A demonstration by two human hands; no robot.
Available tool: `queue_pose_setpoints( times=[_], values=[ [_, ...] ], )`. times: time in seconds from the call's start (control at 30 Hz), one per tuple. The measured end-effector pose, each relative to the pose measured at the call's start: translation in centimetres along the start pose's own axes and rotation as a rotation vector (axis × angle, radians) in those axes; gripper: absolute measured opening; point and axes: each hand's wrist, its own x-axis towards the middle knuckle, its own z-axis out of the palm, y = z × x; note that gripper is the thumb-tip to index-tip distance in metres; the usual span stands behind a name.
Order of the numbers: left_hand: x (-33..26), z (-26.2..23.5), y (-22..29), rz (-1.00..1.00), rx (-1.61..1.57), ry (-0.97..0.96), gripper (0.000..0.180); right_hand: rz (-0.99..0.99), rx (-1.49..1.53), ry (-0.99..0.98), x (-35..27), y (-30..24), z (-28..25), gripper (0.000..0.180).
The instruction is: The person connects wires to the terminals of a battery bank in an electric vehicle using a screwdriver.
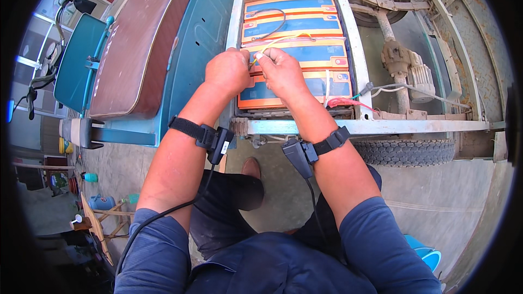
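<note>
Both my hands meet over the left ends of several orange batteries [321,52] with blue tops, set in a row inside a metal frame. Thumb and fingers of my right hand [280,72] pinch a thin yellow wire [283,39], which loops back across the batteries. Close beside it, my left hand [229,71] is closed, its fingertips near the wire's end; what they grip is hidden. A dark cable [284,19] curves over the farther batteries. At the near right corner, a red wire [348,102] and a white wire [328,84] lie by the battery terminals.
A pale metal frame rail [414,126] runs in front of me, with a tyre [406,153] beneath it. Right of the batteries are an axle and motor [419,83]. A brown seat [144,43] on a blue body stands left. A blue bucket [425,253] sits lower right.
</note>
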Motion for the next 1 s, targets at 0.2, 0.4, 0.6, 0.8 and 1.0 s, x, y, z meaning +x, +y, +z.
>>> queue_pose_setpoints(
  times=[0.2, 0.4, 0.6, 0.8, 1.0],
  values=[
    [0.3, 0.2, 0.1, -0.025, 0.017, -0.017, 0.026, -0.003, -0.008, -0.003, 0.0, -0.1, 0.1, 0.026],
    [-0.1, 0.4, -0.4, -0.041, -0.075, 0.060, 0.024, -0.005, 0.031, 0.005, -0.2, -0.2, 0.3, 0.026],
    [-2.1, 1.1, -1.3, -0.106, -0.356, 0.108, 0.023, -0.005, 0.088, -0.004, -0.3, -0.1, 0.0, 0.025],
    [-2.7, 1.3, -1.9, -0.200, -0.509, 0.102, 0.025, 0.027, 0.215, -0.033, -0.7, -0.9, 0.1, 0.019],
    [-2.7, 1.0, -1.7, -0.260, -0.579, 0.069, 0.025, 0.120, 0.369, -0.092, -1.2, -1.9, -0.7, 0.018]
  ],
)
